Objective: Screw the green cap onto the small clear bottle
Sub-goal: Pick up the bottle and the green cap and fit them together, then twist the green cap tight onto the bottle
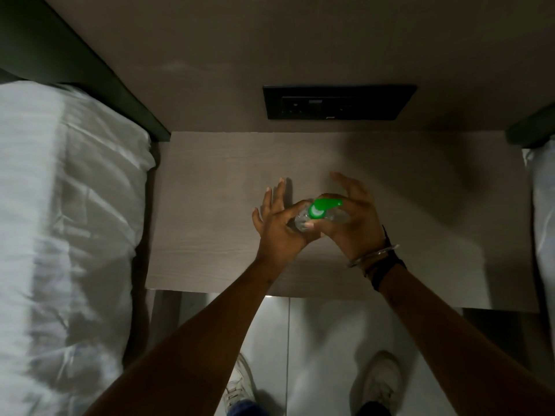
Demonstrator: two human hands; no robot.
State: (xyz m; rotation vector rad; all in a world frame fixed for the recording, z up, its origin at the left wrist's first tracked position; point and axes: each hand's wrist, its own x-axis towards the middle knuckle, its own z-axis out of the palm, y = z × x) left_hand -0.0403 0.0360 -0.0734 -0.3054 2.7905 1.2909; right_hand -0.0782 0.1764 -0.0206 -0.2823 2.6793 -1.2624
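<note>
A small clear bottle [300,221] is held above the middle of the wooden bedside table [210,205], between both hands. My left hand [277,226] pinches the bottle's body with thumb and forefinger, its other fingers spread upward. A green flip-top cap [319,209] sits on the bottle's neck, its lid hinged open toward the right. My right hand [353,219] grips the cap with thumb and a finger, the remaining fingers fanned out. Most of the bottle's body is hidden by the hands.
A bed with white sheets [66,235] borders the table on the left; more white bedding [543,211] shows at the right edge. A black socket panel [338,102] is on the wall behind. Below the table's front edge are a tiled floor and two white shoes [381,382].
</note>
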